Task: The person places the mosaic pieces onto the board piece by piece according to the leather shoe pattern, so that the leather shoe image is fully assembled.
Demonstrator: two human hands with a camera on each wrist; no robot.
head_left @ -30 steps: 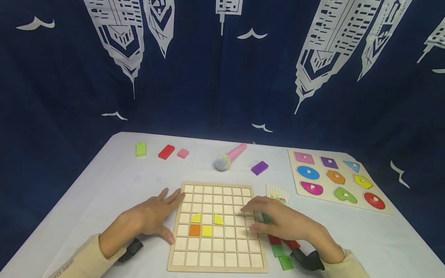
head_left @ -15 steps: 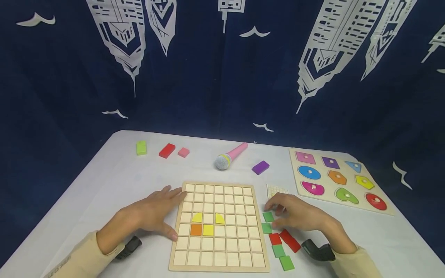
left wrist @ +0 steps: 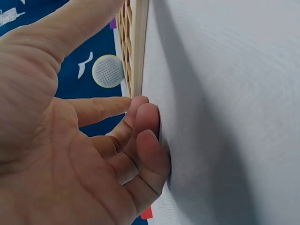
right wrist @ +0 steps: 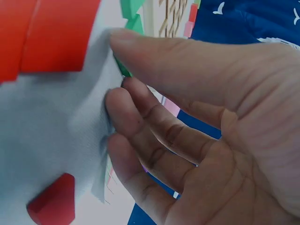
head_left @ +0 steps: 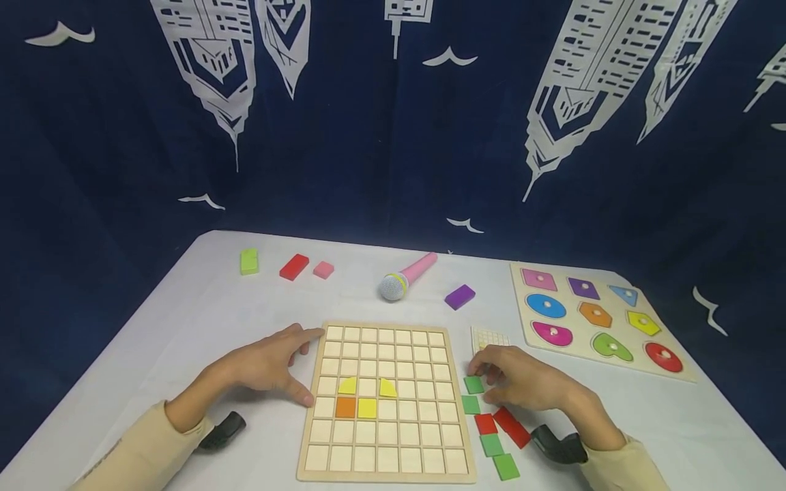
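Observation:
A wooden grid board (head_left: 385, 476) lies in front, holding two yellow quarter-round pieces (head_left: 347, 386), an orange square tile (head_left: 346, 408) and a yellow square tile (head_left: 367, 408). My left hand (head_left: 264, 361) stands at its left edge; the thumb and index fingertips reach the frame and the other fingers bend against the tablecloth. To the right of the board, my right hand (head_left: 522, 378) is lowered beside several green square tiles (head_left: 473, 384). Its thumb and fingers are loosely bent and apart, with a green edge (right wrist: 123, 68) showing near the fingertips in the right wrist view.
Red tiles (head_left: 512, 427) lie below the right hand. It partly covers a small pattern card (head_left: 490, 337). Farther back are a pink toy microphone (head_left: 393, 286), a purple block (head_left: 460, 296), a red block (head_left: 294, 266), a lime block (head_left: 249, 261) and a shape puzzle board (head_left: 580, 314).
My right hand has moved right, from over the board's right side to the green tiles, and has stayed there. My left hand remains at the board's edge, its outer fingers now tucked lower.

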